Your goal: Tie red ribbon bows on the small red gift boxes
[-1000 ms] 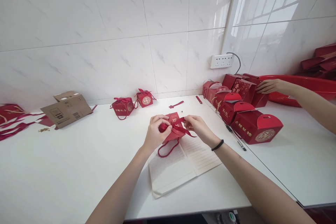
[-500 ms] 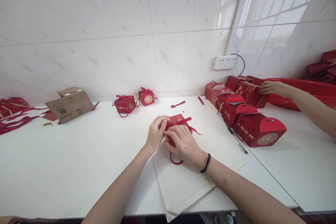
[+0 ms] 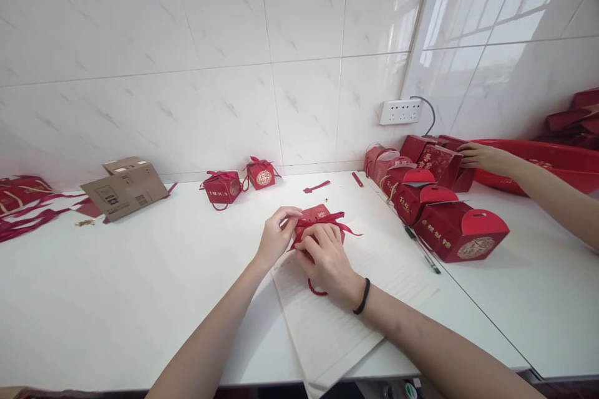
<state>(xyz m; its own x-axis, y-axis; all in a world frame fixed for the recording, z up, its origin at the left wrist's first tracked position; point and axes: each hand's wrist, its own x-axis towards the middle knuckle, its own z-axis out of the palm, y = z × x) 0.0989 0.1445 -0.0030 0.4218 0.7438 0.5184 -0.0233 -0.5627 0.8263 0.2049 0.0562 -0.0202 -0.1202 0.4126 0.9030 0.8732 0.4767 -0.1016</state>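
A small red gift box (image 3: 320,212) with gold print sits on papers, partly covered by my hands. Across its top lies a red ribbon (image 3: 334,218), one end trailing to the right. My left hand (image 3: 276,235) is at the box's upper left, thumb and fingertips pinched on the ribbon. Over the front of the box, my right hand (image 3: 327,259) has its fingers curled and closed, apparently on the ribbon too; its fingertips are partly hidden. A dark red cord handle (image 3: 317,288) shows below the right hand, which wears a black band at the wrist.
Two tied red boxes (image 3: 222,188) stand near the wall. A cardboard carton (image 3: 128,190) and loose ribbons (image 3: 37,215) lie left. Rightward are a row of red boxes (image 3: 461,234), a pen (image 3: 422,250), a red basin (image 3: 538,165) and another person's hand (image 3: 486,158).
My right hand has shifted slightly down, and the cord handle has moved a little right and is more covered. My left hand stays at the ribbon.
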